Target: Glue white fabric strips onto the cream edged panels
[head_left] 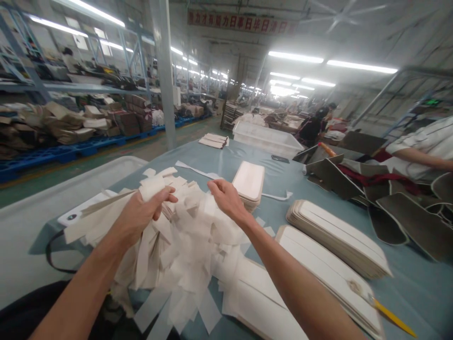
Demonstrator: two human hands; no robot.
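My left hand [146, 210] is closed on a cream fabric strip [153, 187], whose pale end stands up above the fingers. It is over the left side of a loose heap of cream fabric strips [155, 255]. My right hand [226, 196] hovers at the heap's right side, fingers pinched together; what is between them, if anything, I cannot make out. Thin translucent white pieces [193, 226] lie blurred between the hands. Just beyond the right hand stands a short stack of cream rounded panels [249, 177].
Long stacks of panels [336, 236] lie on the blue-green table [417, 288] at right, near a yellow-handled tool [394, 318]. A phone [280, 158] and a white bin [265, 137] are farther back. A person's arm [421, 158] reaches over dark panels [406, 217] at right.
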